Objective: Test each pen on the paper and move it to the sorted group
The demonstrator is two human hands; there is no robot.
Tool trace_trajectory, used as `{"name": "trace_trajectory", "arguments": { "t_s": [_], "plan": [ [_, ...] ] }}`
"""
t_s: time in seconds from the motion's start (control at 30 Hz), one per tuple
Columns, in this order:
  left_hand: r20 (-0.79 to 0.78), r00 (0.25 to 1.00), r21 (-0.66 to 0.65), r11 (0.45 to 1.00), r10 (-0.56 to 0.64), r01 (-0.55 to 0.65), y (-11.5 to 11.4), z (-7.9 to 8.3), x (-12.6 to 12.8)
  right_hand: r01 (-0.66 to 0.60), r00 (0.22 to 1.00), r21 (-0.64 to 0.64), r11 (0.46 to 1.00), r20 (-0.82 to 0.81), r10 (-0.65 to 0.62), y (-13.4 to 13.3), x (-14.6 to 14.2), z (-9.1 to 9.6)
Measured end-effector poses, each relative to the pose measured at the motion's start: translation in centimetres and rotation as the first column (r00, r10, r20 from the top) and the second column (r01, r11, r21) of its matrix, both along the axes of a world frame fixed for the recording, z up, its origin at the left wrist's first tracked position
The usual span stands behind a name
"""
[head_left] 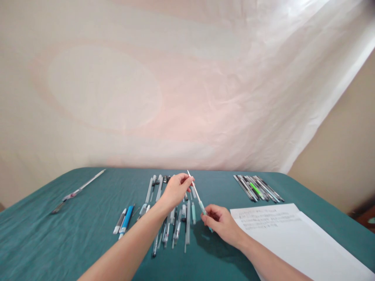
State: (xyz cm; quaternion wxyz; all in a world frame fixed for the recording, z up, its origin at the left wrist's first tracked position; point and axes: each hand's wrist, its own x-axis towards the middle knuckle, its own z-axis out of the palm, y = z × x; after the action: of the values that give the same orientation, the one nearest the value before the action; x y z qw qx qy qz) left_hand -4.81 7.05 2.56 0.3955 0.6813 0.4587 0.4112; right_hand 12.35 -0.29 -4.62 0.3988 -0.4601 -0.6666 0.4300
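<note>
A slim pen (200, 203) with a white upper part and a pale mint lower part slants up and to the left between my hands. My right hand (221, 223) is closed around its mint end, partly covering it. Higher up, the fingertips of my left hand (176, 190) pinch the thin white part. On the cloth just left of my right hand lies a mint pen piece (193, 213). Beneath and around my left hand are several clear and grey pen parts (177, 224) in rough rows, some hidden by my forearm.
A dark green cloth (96, 222) covers the table. Several pens (259, 188), one bright green, lie side by side at the back right. Handwritten paper (281, 238) is at the right. A blue pen (126, 219) and a long clear piece (83, 187) lie left.
</note>
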Motion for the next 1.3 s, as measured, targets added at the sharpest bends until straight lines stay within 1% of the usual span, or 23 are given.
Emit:
{"name": "trace_trajectory", "arguments": {
  "t_s": [0.07, 0.2, 0.3, 0.4, 0.47, 0.53, 0.57, 0.6, 0.63, 0.67, 0.73, 0.77, 0.8, 0.83, 0.87, 0.93, 1.03, 1.13, 1.23, 1.3],
  "plan": [
    [-0.002, 1.0, -0.022, 1.0, -0.015, 0.015, -0.2, -0.2, 0.2, 0.001, 1.0, -0.003, 1.0, -0.012, -0.001, 0.0, 0.0, 0.0],
    [-0.03, 0.993, -0.02, 0.993, -0.113, 0.112, -0.8, -1.2, 0.8, 0.002, 0.999, -0.009, 1.0, -0.034, -0.002, 0.1, 0.0, 0.0],
    [-0.092, 0.978, -0.012, 0.982, -0.187, 0.187, -1.2, -1.9, 1.2, 0.006, 0.998, -0.02, 1.0, -0.059, -0.007, 0.3, 0.1, 0.1],
    [-0.148, 0.96, -0.037, 0.972, -0.237, 0.234, -1.2, -2.1, 1.3, 0.008, 0.996, -0.029, 1.0, -0.084, -0.011, 0.4, 0.1, 0.1],
    [-0.141, 0.962, -0.077, 0.971, -0.234, 0.225, -1.1, -1.9, 1.3, 0.013, 0.995, -0.035, 0.999, -0.102, -0.016, 0.4, 0.1, 0.2],
    [-0.139, 0.968, -0.125, 0.974, -0.208, 0.191, -1.0, -1.6, 1.1, 0.019, 0.993, -0.039, 0.999, -0.118, -0.024, 0.4, 0.1, 0.2],
    [-0.174, 0.966, -0.134, 0.976, -0.192, 0.17, -0.9, -1.5, 1.0, 0.022, 0.992, -0.039, 0.999, -0.125, -0.027, 0.4, 0.1, 0.1],
    [-0.247, 0.954, -0.123, 0.982, -0.171, 0.145, -1.0, -1.4, 0.8, 0.024, 0.991, -0.039, 0.999, -0.13, -0.029, 0.4, 0.2, 0.1],
    [-0.351, 0.926, -0.087, 0.99, -0.138, 0.115, -1.2, -1.4, 0.7, 0.025, 0.991, -0.038, 0.999, -0.133, -0.029, 0.4, 0.2, 0.0],
    [-0.47, 0.878, -0.031, 0.996, -0.089, 0.085, -1.4, -1.5, 0.7, 0.024, 0.991, -0.038, 0.999, -0.134, -0.029, 0.4, 0.2, 0.0],
    [-0.678, 0.734, 0.099, 0.995, 0.045, 0.03, -2.0, -1.8, 0.7, 0.027, 0.991, -0.039, 0.999, -0.131, -0.032, 0.5, 0.2, -0.1],
    [-0.742, 0.662, 0.148, 0.989, 0.105, 0.009, -2.4, -2.0, 0.8, 0.029, 0.991, -0.04, 0.999, -0.128, -0.033, 0.5, 0.2, -0.1],
    [-0.782, 0.606, 0.179, 0.984, 0.146, -0.005, -2.7, -2.2, 1.0, 0.03, 0.991, -0.039, 0.999, -0.128, -0.035, 0.5, 0.2, -0.2],
    [-0.808, 0.566, 0.194, 0.981, 0.164, -0.008, -3.0, -2.4, 1.2, 0.03, 0.991, -0.038, 0.999, -0.129, -0.034, 0.5, 0.2, -0.2],
    [-0.827, 0.537, 0.195, 0.981, 0.167, -0.006, -3.2, -2.6, 1.4, 0.029, 0.991, -0.034, 0.999, -0.13, -0.033, 0.5, 0.3, -0.2],
    [-0.848, 0.505, 0.194, 0.981, 0.162, 0.01, -3.5, -2.9, 1.7, 0.025, 0.991, -0.026, 0.999, -0.133, -0.028, 0.5, 0.3, -0.2],
    [-0.854, 0.495, 0.197, 0.98, 0.16, 0.024, -3.6, -3.3, 2.0, 0.029, 0.991, -0.022, 0.999, -0.132, -0.032, 0.5, 0.3, -0.3],
    [-0.843, 0.521, 0.169, 0.986, 0.135, 0.017, -3.6, -3.4, 1.9, 0.03, 0.99, -0.022, 0.999, -0.134, -0.033, 0.6, 0.2, -0.4],
    [-0.808, 0.581, 0.131, 0.991, 0.103, 0.007, -3.6, -3.2, 1.9, 0.023, 0.989, -0.019, 1.0, -0.146, -0.026, 0.6, 0.2, -0.3],
    [-0.758, 0.645, 0.12, 0.993, 0.098, -0.01, -3.4, -3.0, 1.9, 0.025, 0.985, -0.022, 0.999, -0.169, -0.029, 0.6, 0.2, -0.3]
  ]
}}
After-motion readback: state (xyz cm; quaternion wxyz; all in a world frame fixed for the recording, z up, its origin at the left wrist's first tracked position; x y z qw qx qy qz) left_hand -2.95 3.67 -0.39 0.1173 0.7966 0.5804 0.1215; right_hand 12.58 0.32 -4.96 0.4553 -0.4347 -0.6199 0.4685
